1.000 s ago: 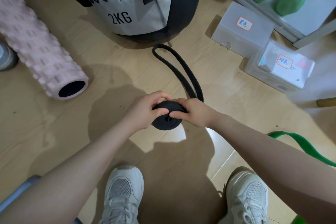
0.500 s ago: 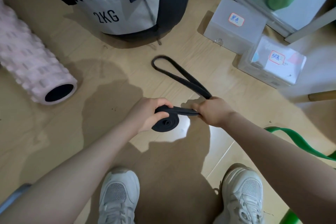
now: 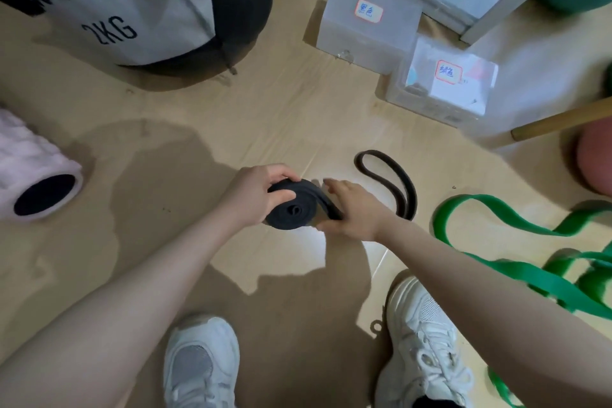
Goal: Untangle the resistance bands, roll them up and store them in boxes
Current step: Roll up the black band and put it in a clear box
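- Black rubber is filling the left hand [image 3: 256,196], whose curled fingers and thumb are gripping the coiled part of the black resistance band [image 3: 293,209] just above the floor [image 3: 265,116].
- At the coil's three o'clock, the right hand [image 3: 356,210] is holding the strip that is leaving the roll; its upper fingers are lying fairly straight while the thumb is tucking under at the coil's edge.
- Trailing toward two o'clock from the right hand, the band's unrolled tail is lying on the floor in a narrow loop.
- Farther out at four o'clock, a green resistance band [image 3: 516,262] is sprawling loose across the floor, well apart from the black one.
- At one o'clock, two translucent storage boxes are sitting side by side with lids on: the near box [image 3: 443,83] and the far box [image 3: 367,20], each wearing a handwritten label.
- At eleven o'clock a 2KG medicine ball [image 3: 132,0] is resting; at nine o'clock, a pink foam roller [image 3: 33,172].
- White sneakers [image 3: 202,364] are planting at six o'clock.
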